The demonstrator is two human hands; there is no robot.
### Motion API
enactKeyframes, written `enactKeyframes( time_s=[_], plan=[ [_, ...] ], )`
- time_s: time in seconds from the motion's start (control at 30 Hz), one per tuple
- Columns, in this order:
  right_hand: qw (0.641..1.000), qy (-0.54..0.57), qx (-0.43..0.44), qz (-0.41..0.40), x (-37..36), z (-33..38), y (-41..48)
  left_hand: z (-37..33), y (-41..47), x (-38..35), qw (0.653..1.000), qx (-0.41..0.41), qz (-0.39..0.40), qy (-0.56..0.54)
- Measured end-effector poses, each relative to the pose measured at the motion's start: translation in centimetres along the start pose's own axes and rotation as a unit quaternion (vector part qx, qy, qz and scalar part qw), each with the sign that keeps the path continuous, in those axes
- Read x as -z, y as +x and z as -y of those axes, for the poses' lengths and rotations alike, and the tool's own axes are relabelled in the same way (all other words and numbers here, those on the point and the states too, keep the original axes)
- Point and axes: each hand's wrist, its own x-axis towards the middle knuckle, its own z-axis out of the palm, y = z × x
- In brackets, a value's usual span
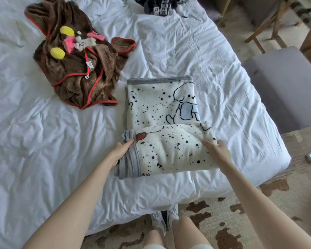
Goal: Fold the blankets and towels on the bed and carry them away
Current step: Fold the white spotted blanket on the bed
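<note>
Gripping the near fold of the spotted blanket (156, 105) at both ends right now. With the left hand (121, 152), clasping the grey-bound left end, fingers curled onto the trim. With the right hand (216, 151), holding the right end, thumb laid across the top, fingers wrapped round the side. Near part doubled over and bulging up against the far half. Far half flat on the bed (43, 141), cartoon figure and black dots face up, grey binding along the far edge. All of it lying toward the foot corner, on the rumpled white sheet.

Up and to the left, well apart: a crumpled brown towel (75, 78) with red trim, yellow and pink bits sewn on top. At the far edge of the bed, a tangle of dark gear (160, 6). Beside the bed on the right, a grey padded stool (285, 87), with wooden chair legs (258, 33) beyond. Straight down, pale shoes (164, 218) on a brown-patched rug (223, 221).
</note>
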Motion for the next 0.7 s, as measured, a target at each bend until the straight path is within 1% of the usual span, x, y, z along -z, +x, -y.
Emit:
enactKeyframes(
  time_s=[0.1, 0.17, 0.27, 0.37, 0.47, 0.53, 0.6, 0.63, 0.7],
  plan=[
    [0.998, 0.031, 0.028, -0.041, 0.6, 3.8, 0.5, -3.7, 0.3, 1.6, 0.999, -0.006, -0.021, -0.025],
    [0.996, 0.053, 0.056, -0.049, 1.2, 6.4, 1.3, -6.4, 0.7, 2.7, 0.997, -0.009, -0.034, -0.061],
    [0.994, 0.081, 0.074, -0.028, 1.6, 10.5, 3.4, -10.3, 1.8, 4.1, 0.994, -0.024, -0.058, -0.085],
    [0.991, 0.107, 0.075, -0.025, 1.4, 14.7, 6.8, -13.9, 4.0, 5.0, 0.990, -0.036, -0.093, -0.101],
    [0.984, 0.162, 0.077, -0.004, 1.0, 18.8, 11.1, -17.5, 6.6, 5.7, 0.977, -0.067, -0.135, -0.153],
    [0.977, 0.198, 0.076, 0.018, 0.7, 21.4, 13.5, -19.6, 8.3, 6.0, 0.969, -0.084, -0.144, -0.184],
    [0.976, 0.194, 0.087, 0.042, 0.0, 23.5, 15.7, -20.9, 10.3, 5.8, 0.962, -0.101, -0.141, -0.209],
    [0.980, 0.164, 0.101, 0.046, -0.5, 24.2, 16.7, -21.3, 11.1, 5.5, 0.964, -0.113, -0.145, -0.189],
    [0.985, 0.089, 0.146, 0.031, -1.8, 25.0, 17.7, -21.7, 12.1, 4.4, 0.969, -0.144, -0.181, -0.083]
  ],
)
